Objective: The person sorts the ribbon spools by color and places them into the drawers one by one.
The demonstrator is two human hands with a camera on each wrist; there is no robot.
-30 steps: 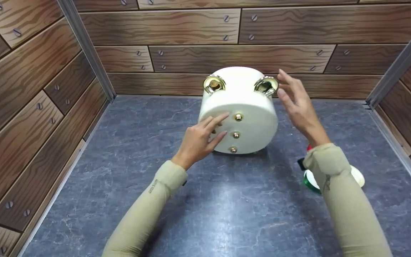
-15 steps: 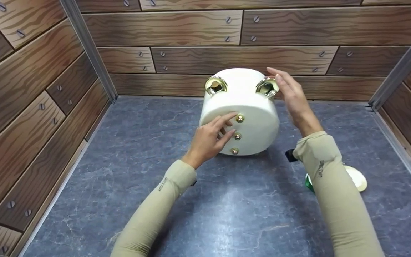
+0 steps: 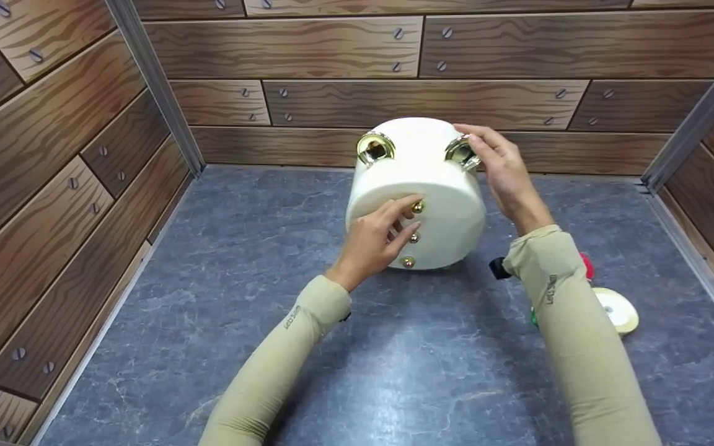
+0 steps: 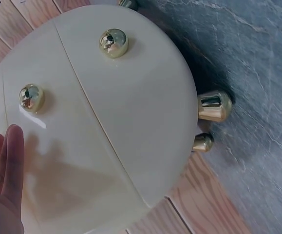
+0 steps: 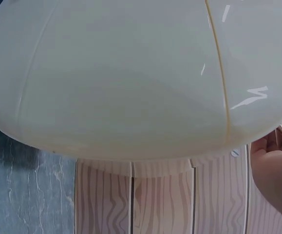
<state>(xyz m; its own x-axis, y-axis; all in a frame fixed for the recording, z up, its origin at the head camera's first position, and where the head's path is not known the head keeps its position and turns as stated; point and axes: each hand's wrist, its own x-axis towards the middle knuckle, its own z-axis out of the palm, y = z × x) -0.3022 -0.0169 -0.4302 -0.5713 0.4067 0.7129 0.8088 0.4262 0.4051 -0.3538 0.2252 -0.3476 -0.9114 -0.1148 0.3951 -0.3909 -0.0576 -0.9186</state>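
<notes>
A white, rounded box (image 3: 450, 217) with seam lines across its front stands on the floor. Down its front run a top gold knob (image 3: 418, 207), a middle knob (image 4: 31, 97) and a bottom knob (image 4: 114, 43). Two gold ring-like pieces stick up on top, left ring (image 3: 375, 148) and right ring (image 3: 461, 152). My left hand (image 3: 372, 238) is at the front, index fingertip at the top knob and thumb near the middle one, fingers fairly straight. With thumb in front and fingers behind, my right hand (image 3: 506, 170) holds the right ring.
Gold feet (image 4: 215, 106) show under the box. Right of it lie a pale disc (image 3: 618, 310), a red piece (image 3: 586, 265) and a bit of green (image 3: 534, 318), partly hidden by my right sleeve. Wood-patterned walls (image 3: 332, 49) enclose the grey marbled floor (image 3: 239, 248).
My left hand has moved right, bringing its fingertips to the top knobs. My right hand has moved left from beside the right ring onto it. The box stays about where it was.
</notes>
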